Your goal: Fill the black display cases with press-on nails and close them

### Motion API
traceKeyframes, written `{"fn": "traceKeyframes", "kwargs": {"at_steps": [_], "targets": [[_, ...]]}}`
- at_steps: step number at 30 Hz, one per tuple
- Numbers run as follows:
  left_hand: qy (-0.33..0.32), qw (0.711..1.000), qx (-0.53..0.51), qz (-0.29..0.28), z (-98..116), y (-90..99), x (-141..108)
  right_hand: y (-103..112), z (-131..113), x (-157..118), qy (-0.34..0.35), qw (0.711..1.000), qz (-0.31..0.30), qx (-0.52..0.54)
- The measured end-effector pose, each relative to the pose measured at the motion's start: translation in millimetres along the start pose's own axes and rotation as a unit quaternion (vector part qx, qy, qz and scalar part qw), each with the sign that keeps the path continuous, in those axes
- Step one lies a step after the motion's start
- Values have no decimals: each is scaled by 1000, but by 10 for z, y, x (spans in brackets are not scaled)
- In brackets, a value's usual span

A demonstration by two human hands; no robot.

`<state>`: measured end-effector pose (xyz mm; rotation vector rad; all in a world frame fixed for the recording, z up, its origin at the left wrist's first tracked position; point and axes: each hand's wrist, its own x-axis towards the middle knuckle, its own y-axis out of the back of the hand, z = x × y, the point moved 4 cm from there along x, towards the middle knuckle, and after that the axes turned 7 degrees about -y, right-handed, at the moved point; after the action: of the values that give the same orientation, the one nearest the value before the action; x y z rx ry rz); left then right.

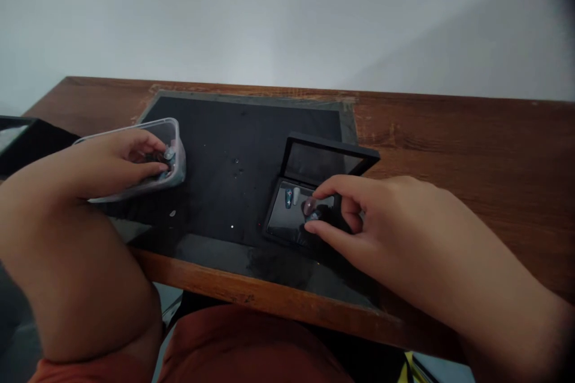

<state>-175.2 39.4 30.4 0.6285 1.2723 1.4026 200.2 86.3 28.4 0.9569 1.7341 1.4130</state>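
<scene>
My left hand [135, 158] reaches into a clear plastic tub [180, 161], its thumb and fingers curled around glossy false nails [169, 154]; exactly which ones they grip is partly hidden. My right hand [313, 210] is over an open black display case [283, 221] with a see-through lid. Its thumb and index finger close around the ends of a blue false nail [314, 216], beside a purplish one [308, 206]. To the left in the case lie a dark blue patterned false nail [288, 198] and a pale one [296, 195].
A black mat [215, 191] covers part of the brown wooden table [449, 149], with small specks and a pale chip [172, 213] on it. A dark box [27, 143] stands at the far left. A plain wall [269, 18] rises behind the table.
</scene>
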Motion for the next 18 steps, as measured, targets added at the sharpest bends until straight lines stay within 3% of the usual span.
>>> {"fn": "traceKeyframes", "kwargs": {"at_steps": [2,7,13,18], "targets": [[12,1000,0,-7,1,13,-17,19,-5,-5,16,1000,16,11],[44,997,-27,50,72,94,-124,11,-26,25,42,999,19,22],[21,1000,-8,13,186,14,-55,35,-30,46,42,998,27,42],[49,998,-14,26,165,25,-60,154,51,7,50,989,92,105]]}}
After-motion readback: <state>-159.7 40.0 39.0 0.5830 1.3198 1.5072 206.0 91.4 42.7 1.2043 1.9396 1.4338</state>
